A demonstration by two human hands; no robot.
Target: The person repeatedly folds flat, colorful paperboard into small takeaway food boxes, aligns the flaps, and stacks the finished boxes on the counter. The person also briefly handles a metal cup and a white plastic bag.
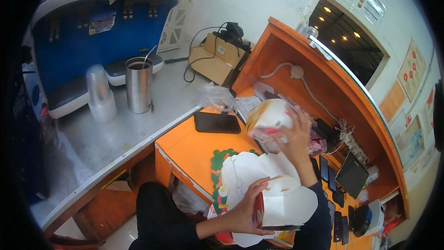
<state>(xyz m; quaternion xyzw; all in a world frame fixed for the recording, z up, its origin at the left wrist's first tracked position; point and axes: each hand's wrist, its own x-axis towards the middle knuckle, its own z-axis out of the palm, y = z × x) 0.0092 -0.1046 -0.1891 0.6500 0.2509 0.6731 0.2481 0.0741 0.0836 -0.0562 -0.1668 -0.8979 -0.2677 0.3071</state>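
My left hand (246,207) is closed on the side of a paper takeaway box (284,196), red outside and white inside, with its top flaps spread upward. Beneath it lie flat white carton blanks (238,171), and a green-and-red printed edge (217,166) sticks out on their left. Farther off, my right hand (296,134) grips another paper box (270,115), white with yellow and red print, seemingly folded closed. Motion blurs this second box. Its far side and part of my right fingers are hard to make out.
A black tablet (217,122) lies on the orange desk (185,143). Left of it, a metal counter (115,134) bears a steel tumbler (138,85), stacked plastic cups (99,95) and a drink dispenser (101,32). Several phones (332,178) and cables line the orange shelf (296,48).
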